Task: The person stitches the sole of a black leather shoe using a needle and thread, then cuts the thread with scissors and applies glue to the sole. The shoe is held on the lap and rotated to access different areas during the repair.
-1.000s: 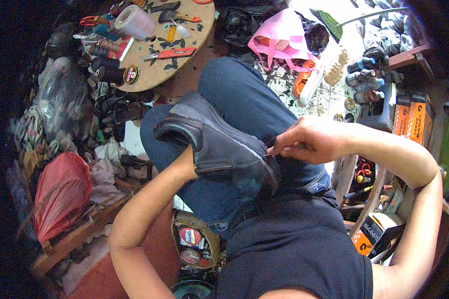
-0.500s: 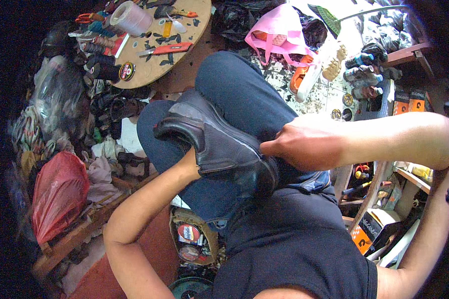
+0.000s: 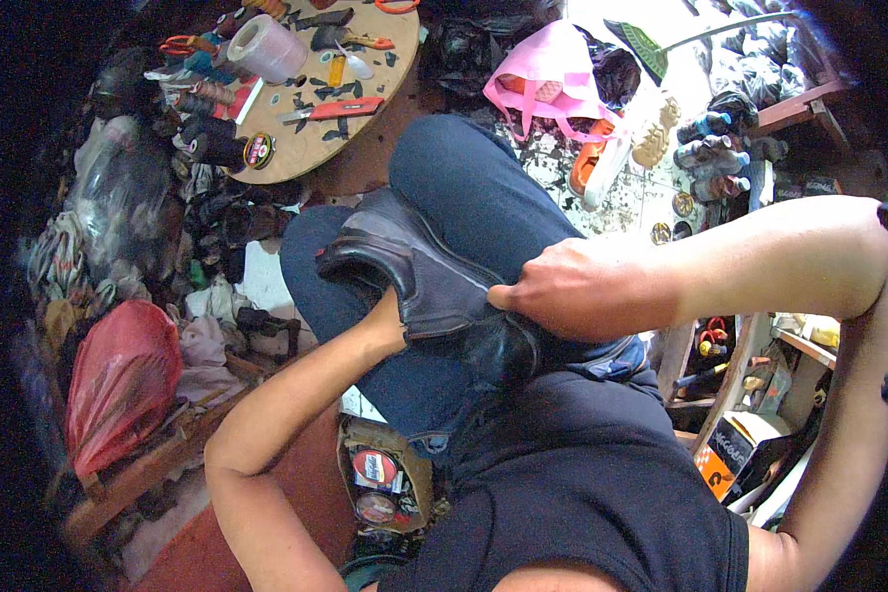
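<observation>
A black leather shoe (image 3: 434, 266) lies on its side across my lap, against the raised knee of my blue jeans (image 3: 474, 178). My left hand (image 3: 392, 318) reaches into its opening up to the wrist, so the fingers are hidden. Along the seam between upper and sole, my right hand (image 3: 562, 289) is closed, with a fingertip pressed to the edge. Whatever it pinches, if anything, is too small or covered to make out.
A round wooden board (image 3: 311, 138) at the far left carries a red-handled cutter (image 3: 340, 110), a large thread spool (image 3: 266, 49) and scraps. Beyond my right forearm are a pink bag (image 3: 548, 74), orange-and-white shoes (image 3: 602, 163) and bottles (image 3: 710, 158). A red plastic bag (image 3: 123, 385) sits left.
My right hand has shifted a little left along the shoe's seam and remains closed. The shoe has moved slightly, with my left hand still inside it.
</observation>
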Available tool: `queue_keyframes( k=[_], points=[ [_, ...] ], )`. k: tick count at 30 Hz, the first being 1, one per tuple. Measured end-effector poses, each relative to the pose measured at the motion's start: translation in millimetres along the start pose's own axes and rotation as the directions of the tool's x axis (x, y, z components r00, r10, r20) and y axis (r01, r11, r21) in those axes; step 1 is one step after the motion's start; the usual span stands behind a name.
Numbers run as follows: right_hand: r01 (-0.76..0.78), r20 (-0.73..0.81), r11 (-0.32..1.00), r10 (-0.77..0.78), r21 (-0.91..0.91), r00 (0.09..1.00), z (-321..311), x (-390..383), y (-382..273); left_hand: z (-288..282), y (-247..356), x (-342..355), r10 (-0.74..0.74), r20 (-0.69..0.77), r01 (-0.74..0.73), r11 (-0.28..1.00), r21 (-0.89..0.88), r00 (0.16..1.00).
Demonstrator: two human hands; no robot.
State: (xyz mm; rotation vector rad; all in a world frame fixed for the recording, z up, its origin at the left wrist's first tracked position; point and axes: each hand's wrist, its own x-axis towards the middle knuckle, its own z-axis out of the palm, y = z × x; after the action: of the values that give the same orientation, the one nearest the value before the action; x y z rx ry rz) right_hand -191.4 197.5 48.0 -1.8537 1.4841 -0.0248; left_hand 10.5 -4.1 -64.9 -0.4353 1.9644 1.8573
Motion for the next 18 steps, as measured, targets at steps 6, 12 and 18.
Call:
queue_keyframes(
  k=[6, 12, 18],
  points=[
    [-0.035, -0.065, 0.999, 0.036, 0.022, 0.997, 0.9, 4.0, -7.8, 2.3, 15.1, 0.1, -0.004, -0.036, 0.007, 0.998, 0.065, 0.999],
    [-0.270, -0.084, 0.954, 0.282, 0.130, 0.956, 12.0, -8.0, -7.3, -6.1, 21.1, -2.6, 0.138, 0.054, -0.144, 0.981, 0.131, 0.989],
    [-0.343, -0.201, 0.934, 0.356, 0.098, 0.913, 37.8, -11.9, -17.8, -9.3, 35.8, 1.7, 0.069, 0.108, -0.089, 0.977, 0.192, 0.992]
  ],
)
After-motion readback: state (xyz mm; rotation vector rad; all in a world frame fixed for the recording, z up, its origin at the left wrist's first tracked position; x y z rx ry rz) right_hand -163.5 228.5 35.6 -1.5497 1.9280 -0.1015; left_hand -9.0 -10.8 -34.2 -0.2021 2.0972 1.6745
